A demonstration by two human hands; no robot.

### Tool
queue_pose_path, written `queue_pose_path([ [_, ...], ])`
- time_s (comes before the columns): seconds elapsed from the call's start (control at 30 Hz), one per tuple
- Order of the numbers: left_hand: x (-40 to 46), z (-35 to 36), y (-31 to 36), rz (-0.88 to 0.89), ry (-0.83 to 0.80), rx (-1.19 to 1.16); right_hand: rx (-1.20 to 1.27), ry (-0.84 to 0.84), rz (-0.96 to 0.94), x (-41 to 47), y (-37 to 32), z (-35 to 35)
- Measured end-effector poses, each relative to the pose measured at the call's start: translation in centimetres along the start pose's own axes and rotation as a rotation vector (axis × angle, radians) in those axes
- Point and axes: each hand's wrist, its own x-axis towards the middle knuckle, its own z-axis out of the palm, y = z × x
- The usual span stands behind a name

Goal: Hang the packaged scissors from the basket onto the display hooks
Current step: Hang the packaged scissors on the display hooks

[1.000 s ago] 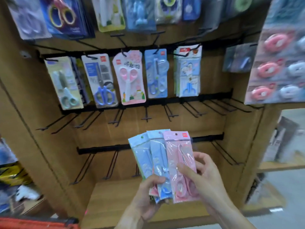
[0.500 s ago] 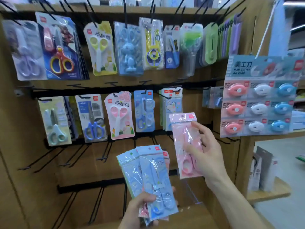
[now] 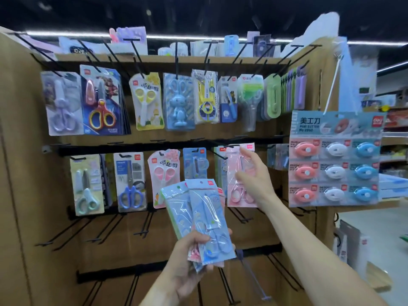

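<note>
My left hand [image 3: 187, 259] grips a fan of packaged scissors [image 3: 205, 219] low in the middle, blue packs in front and a pink one behind. My right hand [image 3: 254, 173] reaches up and right of it. It holds a single pink packaged scissors [image 3: 237, 195] against the middle row of the display, thumb on the front of the pack. The pack's top edge sits at the tip of a black display hook [image 3: 229, 146]. The basket is out of view.
The top and middle rows hold hanging scissors packs [image 3: 144, 102]. Bare black hooks [image 3: 114, 224] jut from the lower rails. A card of mini cutters [image 3: 335, 160] hangs just right of my right hand. A wooden shelf edge runs at far right.
My right hand pulled the pink pack out of the fan and lifted it up and right to the middle-row hook. The view tilted upward. My left hand keeps the other packs.
</note>
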Motion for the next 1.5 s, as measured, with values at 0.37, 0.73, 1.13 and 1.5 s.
queue_pose_path([
  [0.37, -0.5, 0.2, 0.5, 0.053, -0.053, -0.042, -0.006, -0.019, 0.078, 0.8, 0.5, 0.0],
  [0.73, -0.7, -0.5, 0.9, 0.047, -0.014, -0.037, 0.064, 0.003, 0.099, 1.8, 0.4, 0.5],
  [1.13, -0.8, -0.6, 0.9, 0.043, -0.027, -0.031, 0.063, -0.026, 0.058, 2.0, 0.9, 0.1],
  [1.5, -0.8, -0.5, 1.0, 0.049, -0.047, -0.035, -0.021, -0.047, 0.056, 2.2, 1.4, -0.2],
])
